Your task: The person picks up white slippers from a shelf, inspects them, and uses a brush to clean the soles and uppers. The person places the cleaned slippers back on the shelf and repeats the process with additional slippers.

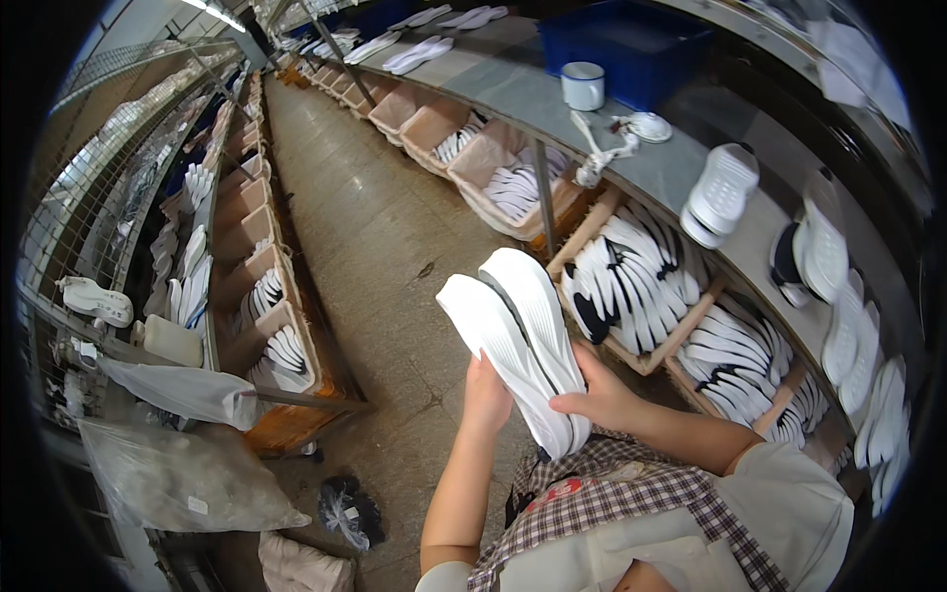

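I hold a pair of white shoe soles (518, 331) stacked together, with a dark layer between them, in front of my chest. My left hand (485, 395) supports them from underneath at the near end. My right hand (604, 395) grips their right edge, fingers wrapped over the side. The soles point up and away toward the aisle floor. Below my arms a checked apron (631, 493) covers my front.
To the right runs a long grey bench (671, 168) with a white mug (583, 86), white soles (723, 192) and a blue crate (631, 39); wooden bins of black-and-white soles (641, 271) sit beneath. On the left stand shelves of soles (271, 296) and plastic bags (178, 474).
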Demonstrator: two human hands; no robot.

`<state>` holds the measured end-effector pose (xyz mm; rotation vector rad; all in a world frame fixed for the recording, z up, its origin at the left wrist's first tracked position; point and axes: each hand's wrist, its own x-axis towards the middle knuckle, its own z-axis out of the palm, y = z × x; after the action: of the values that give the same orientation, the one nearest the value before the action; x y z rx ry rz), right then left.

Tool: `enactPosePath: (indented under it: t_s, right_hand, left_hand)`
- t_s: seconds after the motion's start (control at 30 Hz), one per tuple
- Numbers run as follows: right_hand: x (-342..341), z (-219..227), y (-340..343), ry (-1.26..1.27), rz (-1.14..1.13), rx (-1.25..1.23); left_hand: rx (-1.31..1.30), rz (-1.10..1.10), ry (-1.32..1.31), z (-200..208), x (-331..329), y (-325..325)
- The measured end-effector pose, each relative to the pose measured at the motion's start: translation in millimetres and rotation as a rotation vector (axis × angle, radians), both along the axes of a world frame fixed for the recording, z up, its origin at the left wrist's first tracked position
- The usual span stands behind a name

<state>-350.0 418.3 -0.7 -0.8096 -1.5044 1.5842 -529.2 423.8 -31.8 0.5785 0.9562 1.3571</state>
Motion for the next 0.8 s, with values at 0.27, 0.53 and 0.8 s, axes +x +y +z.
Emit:
enactPosePath:
  t_s: [0.27,0.53,0.8]
  right_hand:
    - [-30,7,142,-0.094,0.029,0.231]
    - [-59,7,246,-0.184,-0.081,0.225]
    - [-81,18,349,-0.217,-0.553,0.108]
  left_hand:
    - [0.239,-0.308,-0.287,-8,-53,135]
    - [0.147,-0.321,-0.281,-8,-60,255]
    - [0.052,-0.509,-0.619,-20,-104,383]
